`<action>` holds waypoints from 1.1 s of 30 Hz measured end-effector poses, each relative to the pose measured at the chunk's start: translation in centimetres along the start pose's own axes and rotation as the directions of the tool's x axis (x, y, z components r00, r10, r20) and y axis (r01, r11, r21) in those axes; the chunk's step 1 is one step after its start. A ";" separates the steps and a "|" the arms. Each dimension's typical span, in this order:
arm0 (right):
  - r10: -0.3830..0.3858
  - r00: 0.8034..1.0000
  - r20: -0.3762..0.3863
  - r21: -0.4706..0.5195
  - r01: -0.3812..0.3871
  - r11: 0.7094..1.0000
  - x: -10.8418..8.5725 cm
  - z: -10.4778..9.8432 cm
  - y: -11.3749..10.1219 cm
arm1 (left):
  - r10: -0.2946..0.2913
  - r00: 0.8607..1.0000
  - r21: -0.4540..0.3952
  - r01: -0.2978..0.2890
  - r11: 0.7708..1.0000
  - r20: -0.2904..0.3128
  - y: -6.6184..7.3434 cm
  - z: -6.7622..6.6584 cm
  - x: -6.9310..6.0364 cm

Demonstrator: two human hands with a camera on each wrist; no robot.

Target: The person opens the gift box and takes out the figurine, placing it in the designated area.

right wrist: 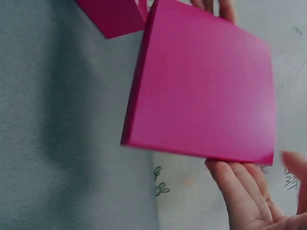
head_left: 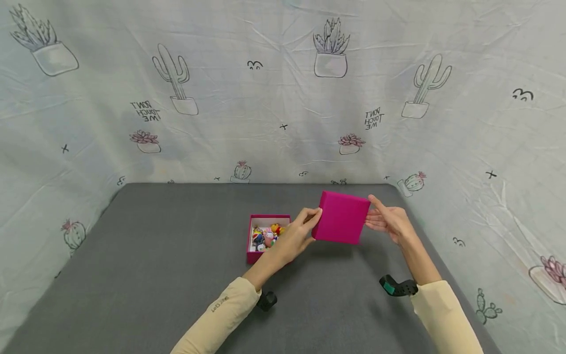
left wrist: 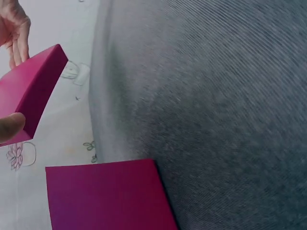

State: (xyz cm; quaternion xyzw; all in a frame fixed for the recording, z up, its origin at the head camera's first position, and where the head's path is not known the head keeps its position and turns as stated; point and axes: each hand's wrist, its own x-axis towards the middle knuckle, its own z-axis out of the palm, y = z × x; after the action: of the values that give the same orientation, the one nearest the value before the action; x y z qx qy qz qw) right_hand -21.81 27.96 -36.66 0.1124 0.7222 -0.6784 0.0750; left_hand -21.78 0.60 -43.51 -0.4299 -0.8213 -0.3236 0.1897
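Note:
A square magenta box lid (head_left: 341, 219) is held up, tilted, above the right part of the table. My left hand (head_left: 292, 238) grips its left side, the thumb (left wrist: 11, 127) lying on the edge in the left wrist view. At the opposite side, my right hand (head_left: 391, 222) has its straight fingers (right wrist: 242, 191) against the lid's edge, with the thumb apart from it. The matching magenta box (head_left: 254, 258) stands uncovered on the table, partly behind my left hand. Several small colourful figurines (head_left: 267, 238) lie inside it.
The grey table (head_left: 177, 275) runs back to a pale cloth (head_left: 283, 88) printed with cacti and potted plants, which also hangs along both sides. A black strap with a device (head_left: 398, 287) is at my right wrist, and another black device (head_left: 267, 301) at the left.

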 end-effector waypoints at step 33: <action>-0.128 0.976 0.178 0.257 0.080 0.963 -1.1 -3.3 5.7 | -0.541 0.815 -0.359 0.451 0.817 -0.208 3.9 2.7 2.8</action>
State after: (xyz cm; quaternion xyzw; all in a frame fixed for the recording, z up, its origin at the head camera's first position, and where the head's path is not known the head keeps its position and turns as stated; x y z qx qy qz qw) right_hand -19.11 31.47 -41.59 0.0162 0.6260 -0.7740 0.0941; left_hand -20.19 5.75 -42.31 -0.1668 -0.8093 -0.5417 0.1544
